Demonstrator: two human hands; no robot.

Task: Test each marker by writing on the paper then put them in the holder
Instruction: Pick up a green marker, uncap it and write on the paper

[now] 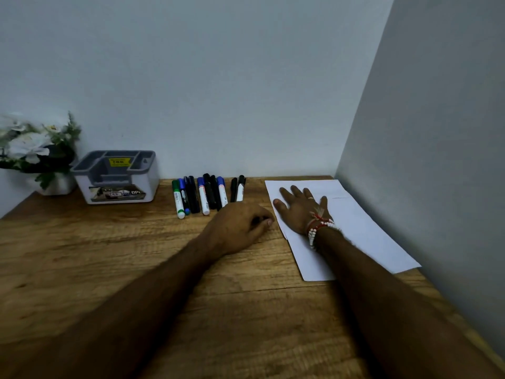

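Observation:
Several markers (207, 195) with green, blue and black caps lie side by side at the back of the wooden desk (109, 258). A grey and white holder (117, 177) with empty compartments stands to their left against the wall. A white sheet of paper (363, 231) lies at the right. My right hand (300, 207) rests flat on the paper, fingers spread, with beaded bands on the wrist. My left hand (240, 228) lies on the desk just in front of the markers, fingers curled loosely, and I see nothing in it.
A white pot of white flowers (35, 151) stands at the far left beside the holder. Walls close the desk at the back and right (426, 132). Bare wood stretches across the front and left of the desk.

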